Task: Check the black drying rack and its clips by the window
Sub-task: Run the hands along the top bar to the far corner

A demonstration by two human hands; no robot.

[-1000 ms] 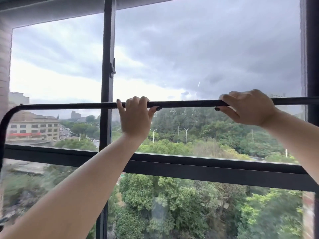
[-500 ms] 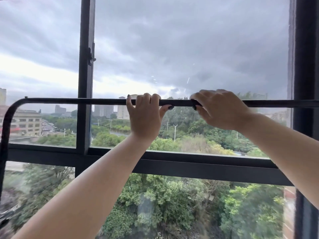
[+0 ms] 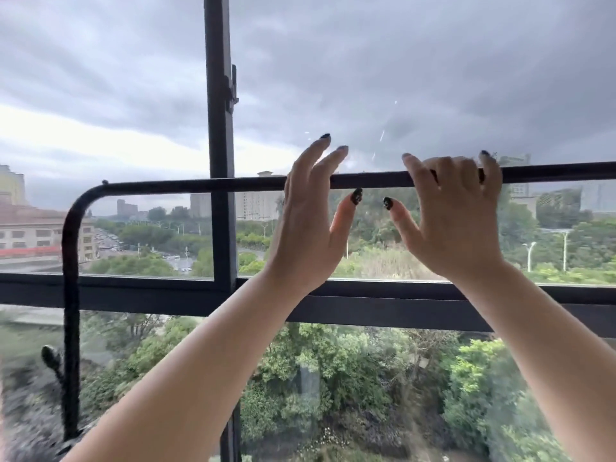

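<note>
The black drying rack [image 3: 186, 185] is a thin metal bar running level in front of the window, bending down at a rounded corner on the left into an upright leg. My left hand [image 3: 308, 225] is at the bar's middle with fingers spread and lifted; the bar crosses its palm. My right hand [image 3: 453, 215] is just to the right, fingers draped loosely over the bar, thumb apart below it. A small dark knob [image 3: 50, 356] sticks out beside the leg at lower left; it is blurred. No clip shows clearly.
The dark window frame has an upright mullion [image 3: 218, 128] with a latch and a thick horizontal rail [image 3: 133, 291] below the hands. Glass lies right behind the bar. Trees, buildings and grey sky lie outside.
Both hands have loosened from a closed grip on the bar, fingers now spread. My view has swung left, so the rack's left corner and leg show more fully.
</note>
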